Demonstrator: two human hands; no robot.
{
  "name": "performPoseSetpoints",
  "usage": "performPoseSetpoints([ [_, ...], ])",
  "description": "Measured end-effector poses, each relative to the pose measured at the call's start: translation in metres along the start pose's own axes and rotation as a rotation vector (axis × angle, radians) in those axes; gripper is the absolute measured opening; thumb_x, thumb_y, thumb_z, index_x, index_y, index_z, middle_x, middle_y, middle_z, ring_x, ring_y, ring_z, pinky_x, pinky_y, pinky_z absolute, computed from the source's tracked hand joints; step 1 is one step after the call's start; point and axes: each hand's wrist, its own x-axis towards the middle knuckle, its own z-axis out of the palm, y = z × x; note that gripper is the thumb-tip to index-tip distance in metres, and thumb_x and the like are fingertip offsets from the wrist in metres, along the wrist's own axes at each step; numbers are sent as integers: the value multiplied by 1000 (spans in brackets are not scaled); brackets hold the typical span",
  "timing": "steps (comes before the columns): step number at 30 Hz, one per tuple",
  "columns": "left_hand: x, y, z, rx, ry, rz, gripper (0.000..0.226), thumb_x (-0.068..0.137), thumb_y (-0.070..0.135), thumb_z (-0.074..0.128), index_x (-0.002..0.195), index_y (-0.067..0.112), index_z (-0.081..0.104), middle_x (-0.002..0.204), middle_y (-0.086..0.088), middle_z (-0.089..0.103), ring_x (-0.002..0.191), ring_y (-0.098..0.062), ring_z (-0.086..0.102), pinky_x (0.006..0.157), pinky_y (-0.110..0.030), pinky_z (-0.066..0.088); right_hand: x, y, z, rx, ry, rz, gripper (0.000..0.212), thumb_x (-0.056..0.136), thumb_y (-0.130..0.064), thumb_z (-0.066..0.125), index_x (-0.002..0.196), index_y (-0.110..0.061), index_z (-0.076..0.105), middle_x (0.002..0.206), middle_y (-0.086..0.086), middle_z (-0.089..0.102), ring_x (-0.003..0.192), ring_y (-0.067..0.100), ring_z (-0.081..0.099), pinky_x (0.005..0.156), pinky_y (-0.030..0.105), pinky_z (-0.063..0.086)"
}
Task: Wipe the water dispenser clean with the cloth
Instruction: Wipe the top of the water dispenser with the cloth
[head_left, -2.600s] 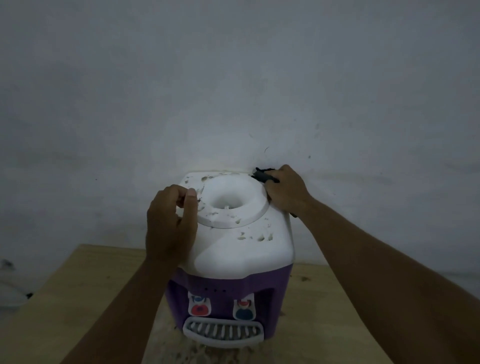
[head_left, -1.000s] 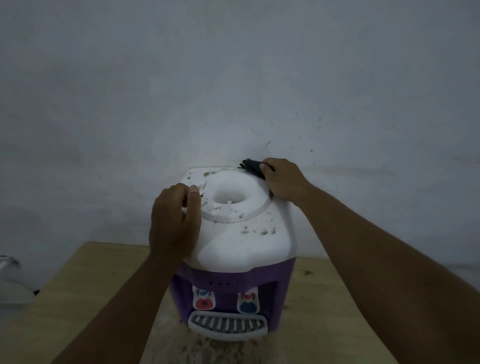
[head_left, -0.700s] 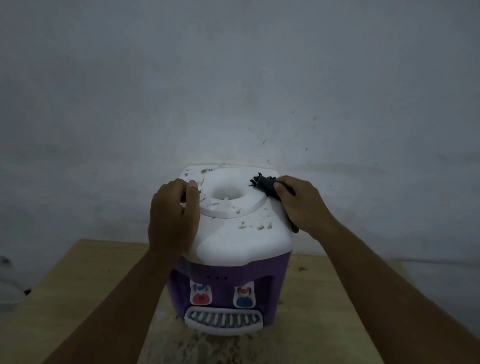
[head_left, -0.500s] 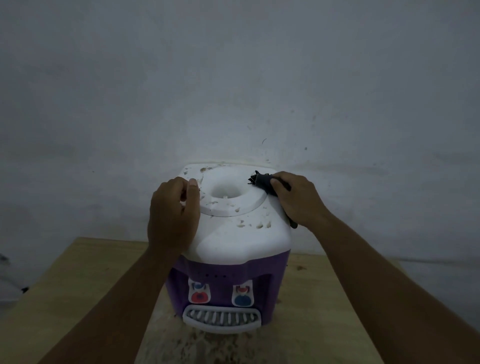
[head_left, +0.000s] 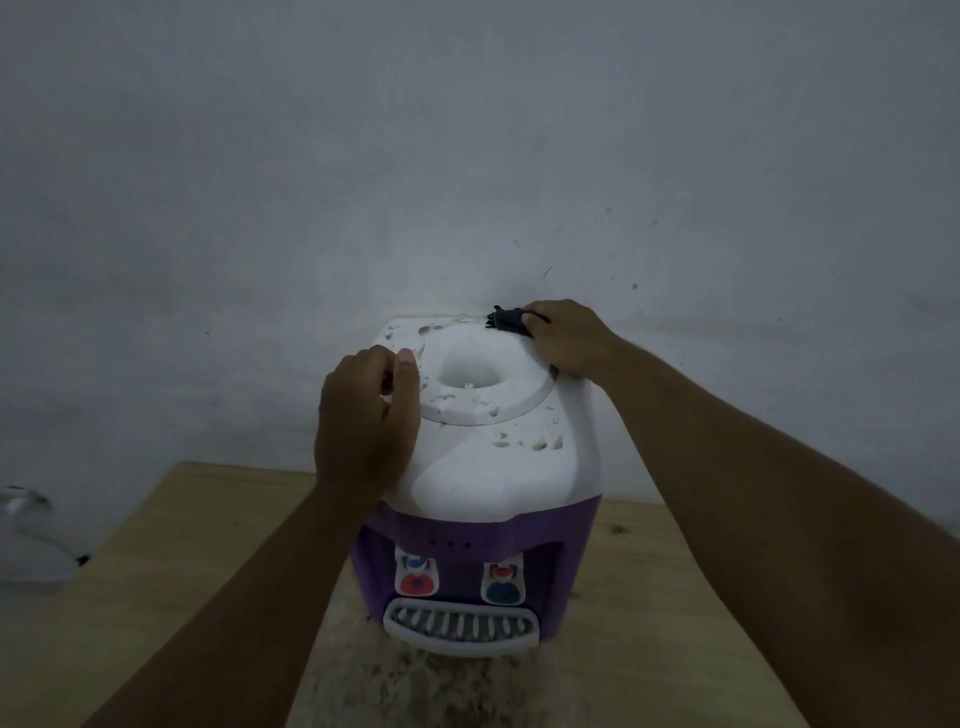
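Head view — top-wiping step: right hand (head_left: 569, 338) clutching cloth (head_left: 506, 318) at rear right corner of water dispenser (head_left: 493, 470), left hand (head_left: 363, 421) curled against its left edge — next, sweep over specks (head_left: 540, 444).

There is only one view, a wide-angle camera on the person's head. It looks forward and down, from near and a little above, onto the purple and white plastic water dispenser (head_left: 498, 467). It faces the grey plaster wall (head_left: 467, 156) behind the pale wooden table (head_left: 182, 545).
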Motion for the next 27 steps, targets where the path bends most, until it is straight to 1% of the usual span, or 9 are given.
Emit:
performPoseSetpoints([
  [5,0,1,0,-19,9,11,44,97,35,38,66,5,48,60,-8,49,62,-25,48,59,-45,41,-12,3,2,71,1,-38,36,104,-25,36,131,-19,58,123,7,64,107,25,58,87,28,40],
  [9,0,0,1,-20,8,17,47,96,36,37,64,4,47,59,-9,50,61,-26,48,59,-44,40,-26,4,3,181,38,-17,34,103,-26,40,130,-22,60,117,3,67,94,21,62,84,27,40],
  [11,0,0,0,-29,9,19,47,96,36,37,64,4,47,58,-9,49,60,-26,47,58,-45,40,-34,7,5,207,86,4,32,102,-27,43,127,-25,63,118,0,67,102,19,60,90,29,43],
  [13,1,-1,1,-41,8,24,47,97,36,37,63,4,46,57,-9,48,59,-26,47,58,-46,40,-43,9,8,225,131,27,32,101,-28,45,126,-28,64,121,-5,66,109,15,56,89,25,40],
  [16,1,-2,0,-54,-1,21,49,97,38,36,63,4,46,57,-9,48,59,-26,47,58,-46,40,-59,10,11,241,198,48,32,100,-28,46,127,-30,63,122,-7,66,105,10,54,86,22,36],
  [18,2,-1,0,-55,-13,26,49,96,39,35,63,4,46,57,-9,50,59,-26,48,58,-44,40,-72,9,14,242,232,58,33,101,-28,46,128,-30,62,122,-7,66,105,10,55,87,22,38],
  [21,1,0,0,-63,-24,39,48,96,39,34,63,6,47,57,-7,51,58,-22,48,57,-33,38,-92,8,20,285,257,91,33,100,-30,46,130,-33,61,121,-6,66,108,12,58,91,25,43],
  [24,0,0,-1,-75,-31,35,46,96,39,35,63,9,48,57,-4,51,57,-18,48,57,-27,34,-113,4,25,317,290,110,33,100,-30,48,131,-33,61,123,-7,65,108,10,58,88,21,42],
  [27,0,2,0,-58,-29,50,43,96,35,38,61,9,44,55,-2,46,55,-18,44,59,-27,30,-132,-3,30,258,312,89,34,101,-28,49,133,-30,59,129,-6,63,114,13,56,95,22,41],
])
